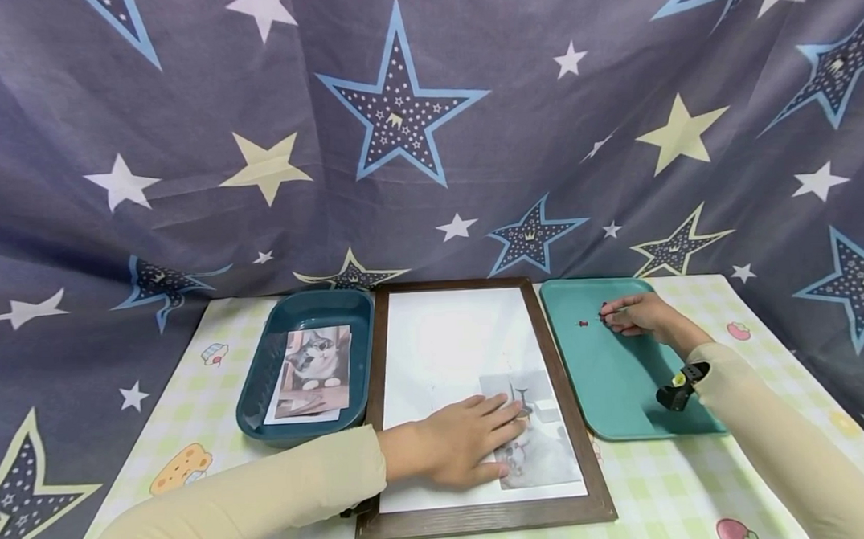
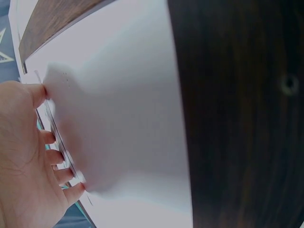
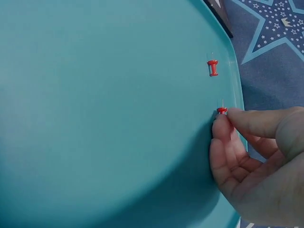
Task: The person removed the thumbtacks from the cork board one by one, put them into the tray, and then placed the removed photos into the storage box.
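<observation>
My left hand [image 1: 457, 441] lies flat with fingers spread on a cat photo [image 1: 549, 457] at the lower right of a white board [image 1: 456, 333] in a dark brown wooden frame [image 1: 486, 524]. In the left wrist view, the thumb and fingertips of that hand [image 2: 28, 147] press along the photo's edge. Over at the green tray [image 1: 619, 410], my right hand [image 1: 640, 317] pinches a red push pin [image 3: 222, 109] between thumb and index finger, its needle showing in the right wrist view. Another red push pin [image 3: 213, 68] lies on the tray close by.
Left of the frame stands a dark teal tray [image 1: 252, 390] with raised walls. In it lies another cat photo [image 1: 316, 371] on top of white-edged paper. A checkered cloth [image 1: 185, 409] covers the table, and a star-patterned curtain [image 1: 471, 171] hangs close behind.
</observation>
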### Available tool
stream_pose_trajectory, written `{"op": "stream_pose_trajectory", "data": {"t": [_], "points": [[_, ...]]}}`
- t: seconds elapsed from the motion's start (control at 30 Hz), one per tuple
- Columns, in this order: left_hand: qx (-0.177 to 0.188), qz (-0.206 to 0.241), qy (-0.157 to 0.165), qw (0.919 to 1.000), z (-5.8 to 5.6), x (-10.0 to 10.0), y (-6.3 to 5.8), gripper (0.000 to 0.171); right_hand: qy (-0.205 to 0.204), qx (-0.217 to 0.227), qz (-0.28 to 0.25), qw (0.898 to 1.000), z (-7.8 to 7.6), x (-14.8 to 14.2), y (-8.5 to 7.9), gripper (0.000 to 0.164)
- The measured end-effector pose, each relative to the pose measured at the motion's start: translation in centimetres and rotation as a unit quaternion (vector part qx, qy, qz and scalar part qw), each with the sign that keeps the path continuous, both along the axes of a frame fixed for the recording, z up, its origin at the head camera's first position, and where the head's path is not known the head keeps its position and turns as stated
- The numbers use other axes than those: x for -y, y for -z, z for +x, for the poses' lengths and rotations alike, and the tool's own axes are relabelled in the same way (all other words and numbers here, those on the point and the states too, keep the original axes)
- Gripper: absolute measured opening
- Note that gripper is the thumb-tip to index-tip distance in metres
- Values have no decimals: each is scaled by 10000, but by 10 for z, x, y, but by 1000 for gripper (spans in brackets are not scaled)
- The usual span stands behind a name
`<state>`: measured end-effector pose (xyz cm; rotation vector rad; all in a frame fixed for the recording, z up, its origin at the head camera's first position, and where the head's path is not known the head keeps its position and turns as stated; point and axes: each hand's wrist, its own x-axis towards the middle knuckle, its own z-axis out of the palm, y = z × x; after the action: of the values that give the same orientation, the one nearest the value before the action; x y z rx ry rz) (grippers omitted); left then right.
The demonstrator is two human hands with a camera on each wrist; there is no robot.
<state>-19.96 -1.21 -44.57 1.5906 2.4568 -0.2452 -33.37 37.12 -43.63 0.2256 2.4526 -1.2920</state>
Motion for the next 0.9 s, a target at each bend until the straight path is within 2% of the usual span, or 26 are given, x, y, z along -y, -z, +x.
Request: {"op": "stream_pose_trajectory", "data": {"t": [0.47, 0.77, 0.9], "points": [[-111, 9, 45, 9999, -3, -1, 1, 68, -337, -16, -305, 9990, 1, 5, -15, 51], [-33, 24, 28, 10000, -1, 1, 0, 67, -664, -306, -743, 9946, 19, 46, -32, 47], [-36, 56, 63, 10000, 0, 1, -1, 67, -930, -372, -711, 9924, 30, 68, -41, 47]]}}
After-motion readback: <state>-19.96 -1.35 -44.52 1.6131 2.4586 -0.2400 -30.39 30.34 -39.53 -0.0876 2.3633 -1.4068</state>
